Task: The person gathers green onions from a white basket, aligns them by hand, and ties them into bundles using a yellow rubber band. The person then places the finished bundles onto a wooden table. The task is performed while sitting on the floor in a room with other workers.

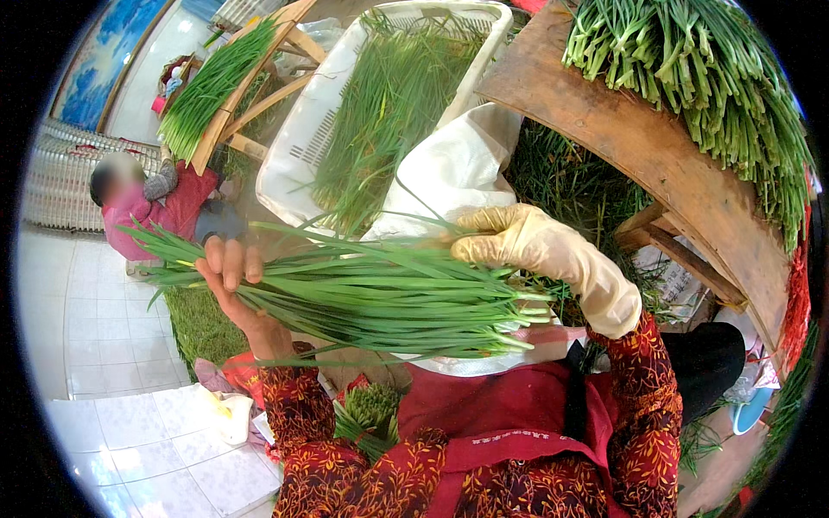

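A loose bunch of garlic chives (388,291) lies level across the front of me, leaf tips to the left and pale cut stems to the right. My bare left hand (239,285) is wrapped around its leafy end. On my right hand (518,243) is a cream rubber glove. Its bent fingers and thumb pinch some chive leaves along the bunch's upper edge, close to the stem end; part of that grip is blurred. Beneath the bunch, a white woven sheet (447,168) covers my lap and reaches up over the basket's edge.
A white plastic basket (285,155) of loose chive leaves stands ahead. At right, a wooden board (583,116) bears a large chive pile (706,84). A person in pink (155,207) sits at left near another board of chives (220,84). Tied bundles (372,408) lie beside my lap.
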The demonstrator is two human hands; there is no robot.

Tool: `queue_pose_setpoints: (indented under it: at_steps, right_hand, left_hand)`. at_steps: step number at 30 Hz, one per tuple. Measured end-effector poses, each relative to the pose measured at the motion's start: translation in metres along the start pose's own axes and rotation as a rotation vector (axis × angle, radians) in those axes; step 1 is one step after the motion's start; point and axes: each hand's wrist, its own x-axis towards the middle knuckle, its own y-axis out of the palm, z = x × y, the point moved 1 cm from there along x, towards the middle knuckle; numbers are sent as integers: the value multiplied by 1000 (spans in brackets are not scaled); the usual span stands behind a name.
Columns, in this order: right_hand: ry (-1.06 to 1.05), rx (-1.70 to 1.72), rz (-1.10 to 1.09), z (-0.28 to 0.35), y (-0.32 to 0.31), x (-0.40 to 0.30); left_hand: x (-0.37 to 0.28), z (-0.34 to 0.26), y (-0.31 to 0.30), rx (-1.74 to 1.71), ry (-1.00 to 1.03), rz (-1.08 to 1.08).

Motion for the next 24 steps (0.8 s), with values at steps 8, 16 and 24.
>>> queue_pose_setpoints:
  at_steps: [8, 16, 24]
  right_hand:
    - [-265, 446, -153, -28, -15, -10]
    - [-517, 555, -222, -64, -38, -25]
    - [-508, 657, -596, -143, -74, -64]
  left_hand:
    - [0, 8, 4, 192, 42, -263]
    - [-2, 18, 4, 325, -53, -509]
    - [-22, 9, -32, 540, -105, -661]
